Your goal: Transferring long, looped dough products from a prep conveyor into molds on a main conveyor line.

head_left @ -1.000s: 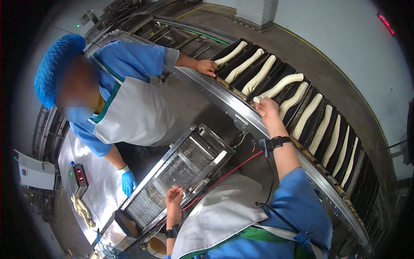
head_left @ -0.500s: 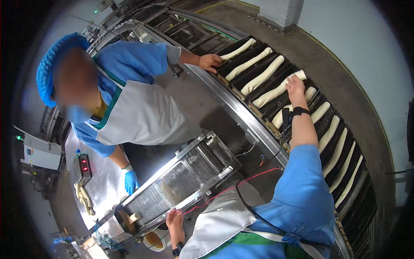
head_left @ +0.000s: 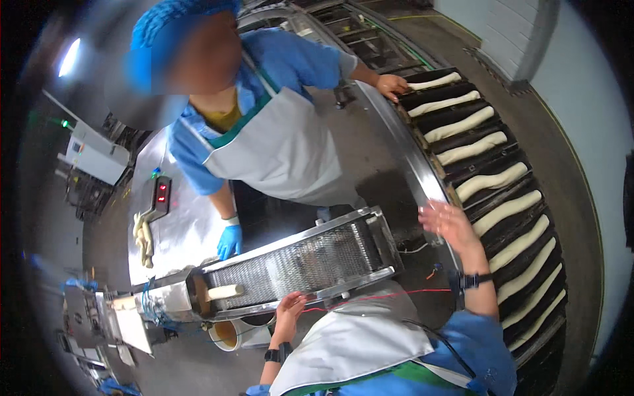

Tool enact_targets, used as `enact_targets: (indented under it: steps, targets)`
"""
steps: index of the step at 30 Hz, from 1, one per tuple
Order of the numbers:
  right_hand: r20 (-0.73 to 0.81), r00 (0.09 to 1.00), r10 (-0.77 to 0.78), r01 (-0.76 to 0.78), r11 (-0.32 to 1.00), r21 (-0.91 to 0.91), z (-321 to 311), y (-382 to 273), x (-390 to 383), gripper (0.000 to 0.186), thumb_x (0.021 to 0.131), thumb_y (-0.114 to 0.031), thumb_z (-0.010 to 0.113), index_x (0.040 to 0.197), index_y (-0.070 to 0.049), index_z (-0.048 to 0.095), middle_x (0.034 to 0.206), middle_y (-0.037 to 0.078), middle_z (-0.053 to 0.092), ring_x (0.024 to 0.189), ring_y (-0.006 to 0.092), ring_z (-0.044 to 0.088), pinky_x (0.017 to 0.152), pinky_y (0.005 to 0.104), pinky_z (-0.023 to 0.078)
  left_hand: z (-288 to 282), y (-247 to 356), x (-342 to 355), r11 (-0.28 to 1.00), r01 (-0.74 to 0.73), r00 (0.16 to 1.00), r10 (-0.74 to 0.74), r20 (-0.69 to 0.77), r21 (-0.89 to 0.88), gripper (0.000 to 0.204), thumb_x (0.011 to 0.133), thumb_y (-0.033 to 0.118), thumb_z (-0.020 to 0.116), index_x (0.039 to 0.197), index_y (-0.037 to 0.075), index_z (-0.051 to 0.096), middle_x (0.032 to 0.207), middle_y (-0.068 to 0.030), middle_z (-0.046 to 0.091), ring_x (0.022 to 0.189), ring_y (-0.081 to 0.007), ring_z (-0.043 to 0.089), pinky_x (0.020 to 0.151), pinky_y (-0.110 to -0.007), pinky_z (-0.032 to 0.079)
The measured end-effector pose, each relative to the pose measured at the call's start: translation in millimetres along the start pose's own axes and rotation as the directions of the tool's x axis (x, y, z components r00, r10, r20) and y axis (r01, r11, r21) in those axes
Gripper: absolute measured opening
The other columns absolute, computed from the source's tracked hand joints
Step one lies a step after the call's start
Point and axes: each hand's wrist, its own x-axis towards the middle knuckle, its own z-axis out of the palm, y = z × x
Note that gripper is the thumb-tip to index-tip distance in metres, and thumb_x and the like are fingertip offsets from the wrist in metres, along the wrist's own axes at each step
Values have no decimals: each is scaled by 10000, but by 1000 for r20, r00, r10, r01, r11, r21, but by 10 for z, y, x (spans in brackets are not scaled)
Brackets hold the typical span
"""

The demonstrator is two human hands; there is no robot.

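Note:
My right hand (head_left: 450, 224) is in the air beside the metal rail of the tray line, fingers spread and nothing in them. My left hand (head_left: 289, 310) is at the near side rail of a short mesh conveyor (head_left: 297, 263), fingers stretched out and holding nothing; whether it touches the rail I cannot tell. At the conveyor's left end, a pale dough roll (head_left: 226, 291) sticks out of the machine's outlet onto the mesh. Several long dough sticks (head_left: 492, 181) lie one per slot in the black trays (head_left: 472, 158) to the right.
Across the conveyor, a co-worker in a blue hair cover rests a bare hand (head_left: 391, 86) on the far trays and a blue-gloved hand (head_left: 230, 241) by the conveyor. Twisted dough scraps (head_left: 142, 239) and a red-lit display box (head_left: 157, 198) are on the steel table (head_left: 191, 198). A bucket (head_left: 226, 335) stands below.
My right hand has let go of a dough stick in the trays and come back left toward the rail. The dough roll reaches farther onto the mesh. The view has swung left.

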Motion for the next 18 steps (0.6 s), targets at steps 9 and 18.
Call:
enact_targets:
  steps: [9,18]
  targets:
    - [-378,908,183,-338,852,-400,-186,1370,-745,521,890,-212,632,1359,-28,496,1238,135,616,1014,202,636,881,346,510,-275,63,270,1000,10,996,-11,94,14,251,905,-18,592,1146,41,557,1072,-64,633,997,-140,623,881,-254,503]
    - [-683,674,282,-500,854,-140,-814,2436,-1682,370,869,-135,659,1228,-87,580,957,50,662,814,184,651,676,347,532,-716,13,667,999,-26,994,29,109,-28,257,857,12,651,1106,36,592,952,-29,644,794,-104,590,705,-237,468]
